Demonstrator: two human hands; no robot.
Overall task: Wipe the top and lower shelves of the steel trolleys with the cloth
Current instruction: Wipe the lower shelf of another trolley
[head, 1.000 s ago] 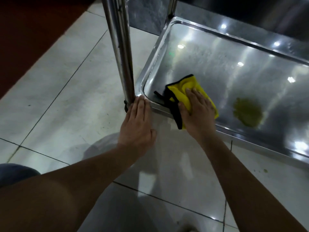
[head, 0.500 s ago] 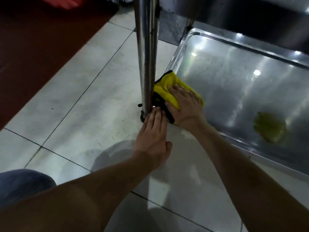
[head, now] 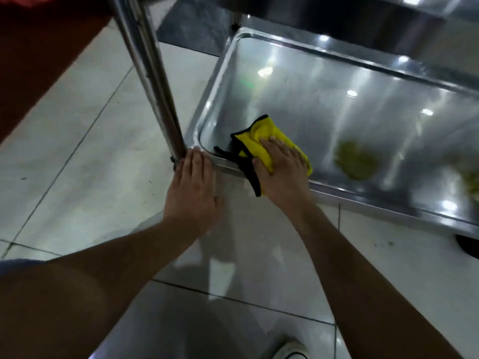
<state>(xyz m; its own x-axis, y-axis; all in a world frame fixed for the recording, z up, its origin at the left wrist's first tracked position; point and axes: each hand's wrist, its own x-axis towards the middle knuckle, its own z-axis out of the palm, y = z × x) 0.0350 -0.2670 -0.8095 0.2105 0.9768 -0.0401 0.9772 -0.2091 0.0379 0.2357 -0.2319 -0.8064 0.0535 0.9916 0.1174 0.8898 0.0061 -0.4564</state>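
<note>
Wiping the lower shelf of the steel trolley, near-left corner area. Right hand lies flat, fingers straight, pressing the yellow cloth onto the shelf floor just inside the near rim; the cloth's black-edged tail hangs over that rim. Not a pinch or curl grip, just a palm press.

Left hand is open too, fingers straight, tips resting on the shelf's near-left corner right at the foot of the upright post. Looks like bracing so the trolley doesn't roll.

Change vs half a second ago: the cloth was jammed tight against the post in the very corner; now it sits further right along the near edge, clear of the post. Close to where it was a second ago, so this reads as a short back-and-forth stroke into the corner and out. Left hand hasn't shifted off the corner across all three frames.

Task meaning: the corner has had a pass, and the stroke is heading right. A greenish-yellow patch shows on the steel further right, well apart from the cloth, with another blurred one at the frame's right edge; can't tell if these are residue or reflections. The rest of the shelf floor, toward the far edge and right end, probably hasn't been covered yet.
</note>
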